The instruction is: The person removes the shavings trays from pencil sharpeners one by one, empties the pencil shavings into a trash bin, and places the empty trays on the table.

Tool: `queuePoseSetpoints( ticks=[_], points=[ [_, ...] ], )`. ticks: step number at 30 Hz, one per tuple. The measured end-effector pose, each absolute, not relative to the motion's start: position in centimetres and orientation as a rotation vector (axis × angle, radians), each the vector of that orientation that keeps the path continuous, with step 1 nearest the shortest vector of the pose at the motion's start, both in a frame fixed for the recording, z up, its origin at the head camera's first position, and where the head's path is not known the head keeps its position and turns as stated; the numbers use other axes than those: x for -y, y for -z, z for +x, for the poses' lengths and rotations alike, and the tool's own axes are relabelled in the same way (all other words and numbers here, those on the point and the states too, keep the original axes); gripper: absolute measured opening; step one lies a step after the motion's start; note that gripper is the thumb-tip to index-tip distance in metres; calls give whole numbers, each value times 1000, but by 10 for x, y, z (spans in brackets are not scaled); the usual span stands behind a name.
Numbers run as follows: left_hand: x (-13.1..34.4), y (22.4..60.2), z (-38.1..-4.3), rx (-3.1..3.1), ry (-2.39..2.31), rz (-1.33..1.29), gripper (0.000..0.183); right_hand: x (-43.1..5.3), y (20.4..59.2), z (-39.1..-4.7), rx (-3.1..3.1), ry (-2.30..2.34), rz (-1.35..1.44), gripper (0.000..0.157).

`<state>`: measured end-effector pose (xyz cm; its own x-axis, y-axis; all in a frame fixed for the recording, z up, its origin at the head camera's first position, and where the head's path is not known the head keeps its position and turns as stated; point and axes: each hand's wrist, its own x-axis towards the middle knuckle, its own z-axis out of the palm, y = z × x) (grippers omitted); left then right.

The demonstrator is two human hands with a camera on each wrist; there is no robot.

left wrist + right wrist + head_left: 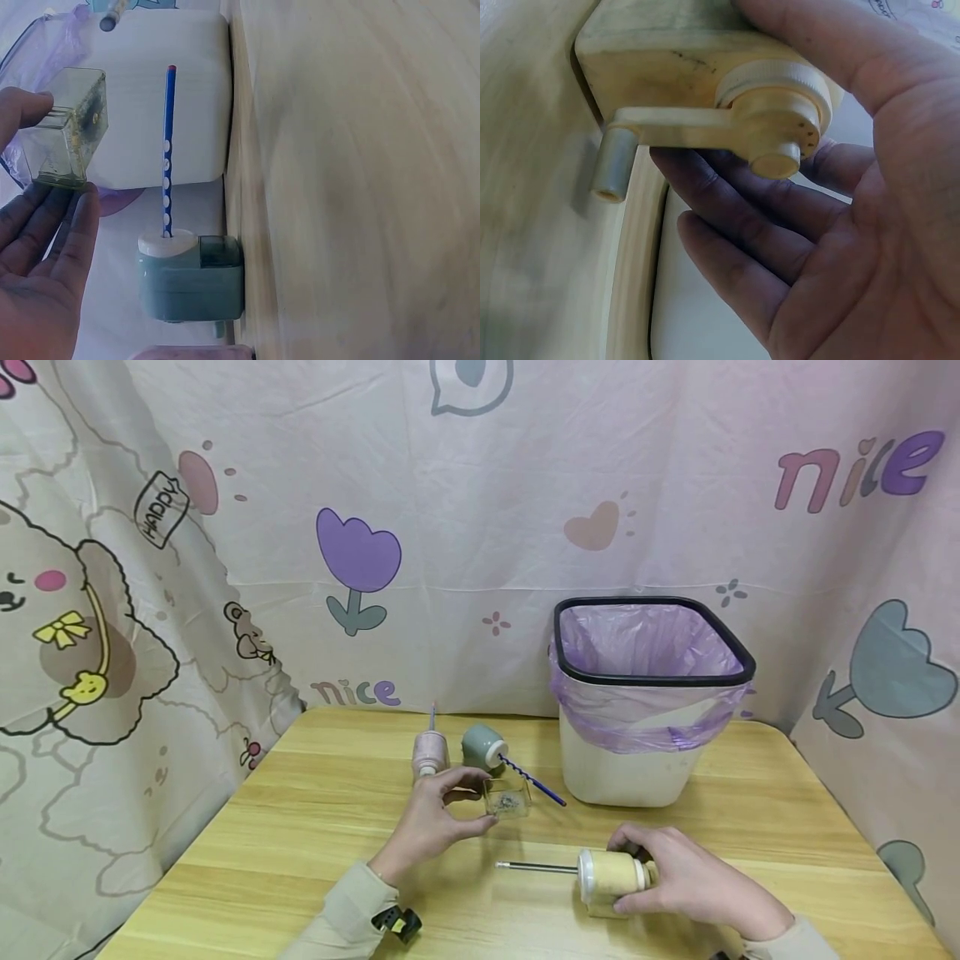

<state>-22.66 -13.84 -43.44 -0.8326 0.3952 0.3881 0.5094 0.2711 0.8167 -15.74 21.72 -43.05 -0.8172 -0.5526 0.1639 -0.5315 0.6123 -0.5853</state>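
Note:
My left hand (pixel 438 822) pinches a small see-through shavings drawer (pixel 507 802) between thumb and fingertips, above the table. Dark pencil shavings show inside the drawer (pixel 91 120) in the left wrist view. With thumb and fingers on opposite sides, my right hand (pixel 686 877) holds a yellow crank pencil sharpener (pixel 611 873) near the table's front. A dark pencil (pixel 536 867) sticks out of its left end, pointing left. The sharpener's crank handle (pixel 679 126) fills the middle of the right wrist view, close to the palm.
Behind my left hand lie a teal sharpener (pixel 480 745) with a blue pencil (pixel 538 783) in it and a pink sharpener (pixel 430 752) with another pencil (pixel 432 718). A white bin (pixel 622 777) with a purple liner stands at the back right, before a printed curtain (pixel 480 527).

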Motion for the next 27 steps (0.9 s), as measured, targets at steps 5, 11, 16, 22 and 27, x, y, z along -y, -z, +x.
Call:
queuePoseSetpoints(
  ticks=[5,11,16,22,27],
  points=[
    [141,433,-226,2416,1610,-843,52,-217,430,-158,-2803,973,-981,48],
    [145,430,-228,2439,1619,-812,52,-227,426,-160,-2726,1038,-1011,52],
    [150,422,-231,2462,1608,-768,55,-260,406,-158,-2864,1038,-915,47],
    [160,407,-240,2398,1566,-789,54,-304,371,-154,-3056,1017,-716,38],
    [166,391,-247,2403,1464,-801,53,-326,349,-155,-3153,1016,-584,36]
  ],
)
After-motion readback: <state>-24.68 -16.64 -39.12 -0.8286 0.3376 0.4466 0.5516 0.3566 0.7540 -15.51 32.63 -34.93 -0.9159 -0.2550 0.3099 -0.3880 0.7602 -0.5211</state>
